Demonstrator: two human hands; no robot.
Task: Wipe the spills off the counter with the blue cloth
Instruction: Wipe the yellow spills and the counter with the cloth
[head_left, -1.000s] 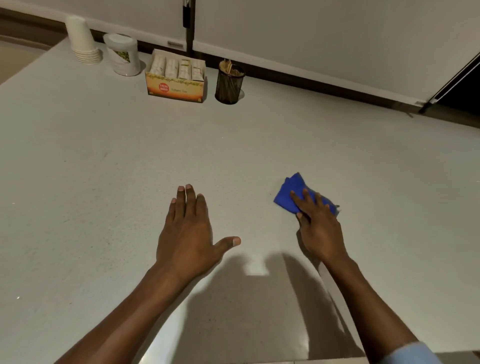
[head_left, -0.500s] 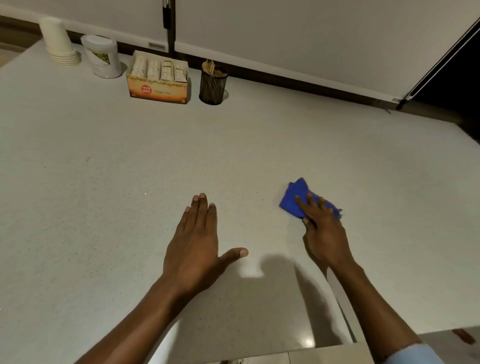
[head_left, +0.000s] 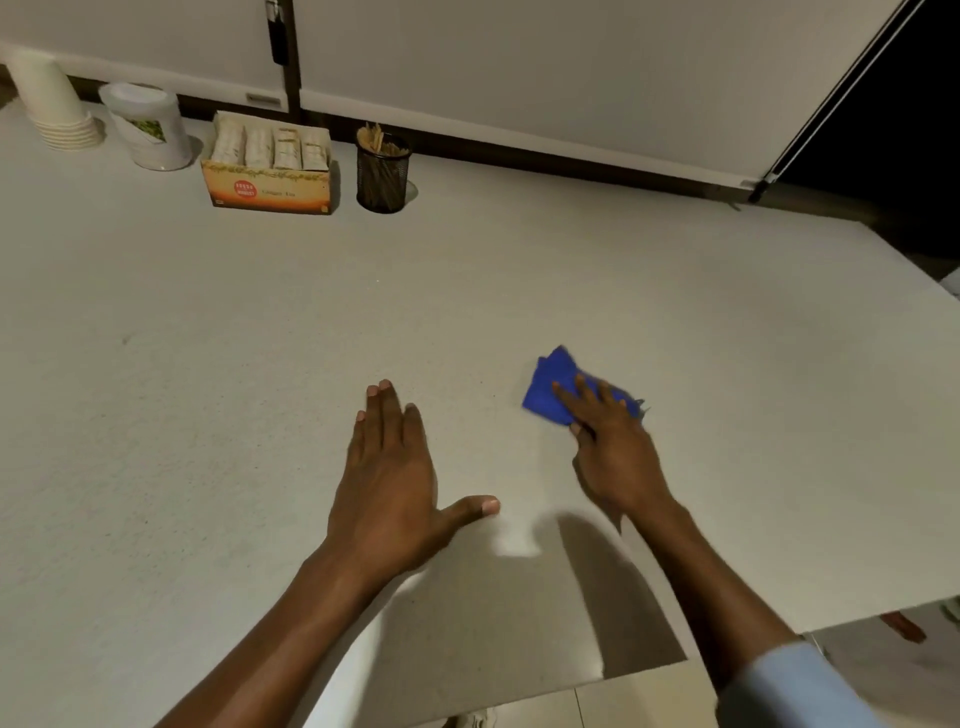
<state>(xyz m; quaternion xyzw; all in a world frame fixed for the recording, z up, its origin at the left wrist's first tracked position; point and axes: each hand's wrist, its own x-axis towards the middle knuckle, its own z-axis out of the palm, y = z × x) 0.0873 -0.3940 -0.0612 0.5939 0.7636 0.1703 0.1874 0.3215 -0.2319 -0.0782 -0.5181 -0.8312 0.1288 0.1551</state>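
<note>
The folded blue cloth (head_left: 550, 387) lies on the pale speckled counter (head_left: 260, 364), right of centre. My right hand (head_left: 615, 447) presses down on the cloth's near half, fingers spread over it and thumb tucked at its near edge. My left hand (head_left: 387, 480) rests flat on the counter to the left of the cloth, fingers together and thumb out, holding nothing. No spill stands out on the surface; only a faint dark speck shows at far left.
Along the back wall stand a stack of paper cups (head_left: 49, 104), a white canister (head_left: 148, 127), an orange box of tea sachets (head_left: 270, 166) and a black mesh holder of sticks (head_left: 383, 171). The counter's edge runs near me and at right.
The view has swung so the back items sit further left. My right hand and the cloth have shifted slightly right across the counter. My left hand stays flat.
</note>
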